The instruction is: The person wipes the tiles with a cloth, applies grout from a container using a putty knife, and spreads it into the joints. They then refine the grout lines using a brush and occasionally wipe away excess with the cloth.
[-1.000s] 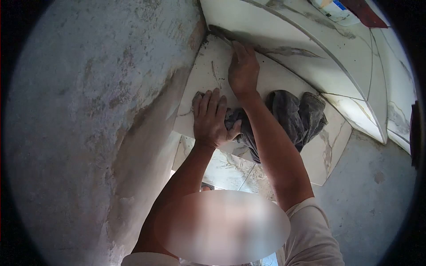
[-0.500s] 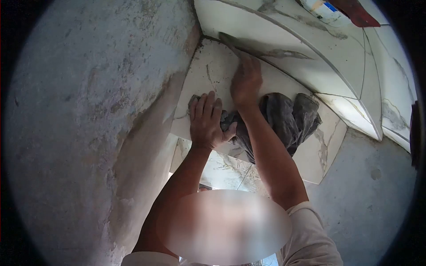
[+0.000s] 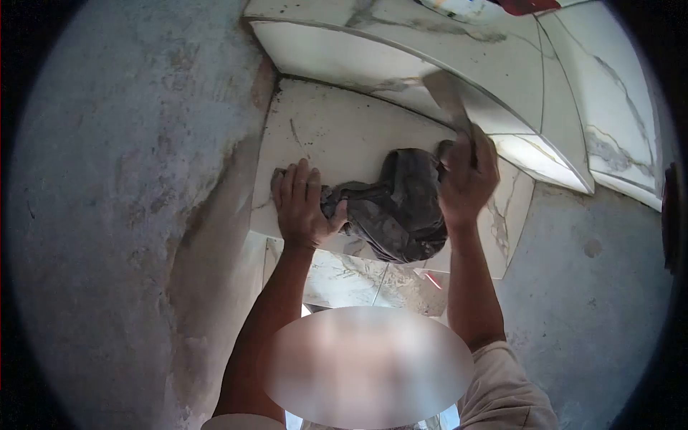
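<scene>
My right hand [image 3: 469, 179] is closed around a putty knife [image 3: 448, 97], its flat blade up against the white marbled riser [image 3: 344, 61] of a tiled step. Below it a dark grey cloth [image 3: 408, 201] lies bunched on the step's tread [image 3: 344, 118]. My left hand [image 3: 304, 204] rests flat at the left part of the tread, fingers stretched out, its thumb against the end of the cloth. Some dark fabric seems to show beside its fingers too; how much lies under the palm is hidden.
A rough grey plaster wall [image 3: 136, 158] rises on the left. The upper marbled step [image 3: 430, 29] carries a white container [image 3: 459, 7] and a red object [image 3: 529, 6] at its far edge. A lower tiled step [image 3: 344, 279] with debris lies nearer me. Grey plaster [image 3: 573, 287] is on the right.
My right hand has moved the putty knife from the left corner rightward along the riser. The cloth now looks bunched closer together. My left hand stays on the tread; the view has shifted slightly.
</scene>
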A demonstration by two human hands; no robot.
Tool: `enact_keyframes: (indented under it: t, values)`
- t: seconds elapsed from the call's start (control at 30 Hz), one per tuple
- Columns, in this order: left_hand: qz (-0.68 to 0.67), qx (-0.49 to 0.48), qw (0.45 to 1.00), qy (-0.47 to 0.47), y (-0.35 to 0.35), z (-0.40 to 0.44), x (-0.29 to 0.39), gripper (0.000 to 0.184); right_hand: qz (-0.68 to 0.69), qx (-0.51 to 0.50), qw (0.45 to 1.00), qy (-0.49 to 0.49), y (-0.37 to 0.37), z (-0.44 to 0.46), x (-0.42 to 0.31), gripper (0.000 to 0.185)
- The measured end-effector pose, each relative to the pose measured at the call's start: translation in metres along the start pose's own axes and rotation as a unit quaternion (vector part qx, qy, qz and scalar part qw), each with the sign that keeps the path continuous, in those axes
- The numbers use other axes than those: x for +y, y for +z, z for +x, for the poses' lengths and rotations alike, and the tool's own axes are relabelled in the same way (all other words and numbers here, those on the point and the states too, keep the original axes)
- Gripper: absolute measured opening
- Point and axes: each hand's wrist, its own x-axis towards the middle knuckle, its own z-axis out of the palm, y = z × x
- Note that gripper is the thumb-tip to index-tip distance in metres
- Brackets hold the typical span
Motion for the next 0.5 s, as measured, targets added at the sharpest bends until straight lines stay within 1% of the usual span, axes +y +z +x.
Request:
enact_keyframes:
  t: [0.03, 0.1, 0.13, 0.17, 0.2, 0.23, 0.27, 0.3, 0.37, 0.4, 0.43, 0.47, 0.5]
  values:
    - [0.014, 0.007, 1.0, 0.006, 0.0, 0.0, 0.0, 0.063, -0.002, 0.002, 1.0, 0.001, 0.006, 0.004, -0.009, 0.02]
    - [0.027, 0.015, 0.999, 0.017, 0.0, 0.002, 0.002, 0.062, 0.077, -0.04, 0.996, -0.015, 0.025, 0.01, -0.026, 0.02]
    - [0.03, 0.011, 0.999, 0.013, 0.0, 0.002, 0.003, 0.062, 0.091, -0.033, 0.995, -0.009, 0.026, 0.008, -0.029, 0.019]
    - [0.034, 0.006, 0.999, 0.009, -0.001, 0.003, 0.003, 0.062, 0.089, -0.027, 0.996, -0.009, 0.018, 0.006, -0.016, 0.019]
    - [0.032, 0.008, 0.999, 0.013, -0.001, 0.003, 0.002, 0.062, 0.033, 0.015, 0.998, -0.042, 0.006, 0.003, 0.006, 0.019]
    - [0.03, 0.009, 0.999, 0.012, 0.0, 0.002, 0.002, 0.062, -0.023, 0.056, 0.995, -0.074, -0.004, 0.007, 0.008, 0.019]
    - [0.028, 0.009, 1.0, 0.012, 0.001, 0.001, 0.001, 0.062, 0.035, 0.006, 0.993, 0.115, -0.025, 0.0, 0.003, 0.019]
    - [0.025, 0.006, 1.0, 0.015, 0.002, 0.0, -0.001, 0.062, 0.032, 0.009, 0.992, 0.118, -0.027, 0.002, 0.0, 0.019]
    - [0.028, 0.032, 0.999, 0.031, 0.005, 0.0, -0.001, 0.061, 0.024, -0.005, 0.997, 0.068, -0.03, 0.005, 0.0, 0.019]
    - [0.016, 0.029, 0.999, 0.04, 0.006, 0.001, 0.001, 0.061, -0.036, -0.013, 0.999, -0.008, -0.023, 0.008, 0.006, 0.024]
    - [0.026, 0.023, 0.999, 0.032, 0.004, 0.001, 0.003, 0.061, -0.03, -0.036, 0.999, 0.009, -0.014, 0.009, 0.002, 0.025]
    - [0.038, 0.018, 0.999, 0.024, 0.002, 0.001, 0.003, 0.061, 0.054, -0.045, 0.997, -0.019, -0.003, 0.013, 0.005, 0.02]
    - [0.032, 0.015, 0.999, 0.032, 0.003, 0.001, 0.003, 0.061, 0.047, -0.038, 0.998, -0.015, -0.009, 0.015, 0.014, 0.02]
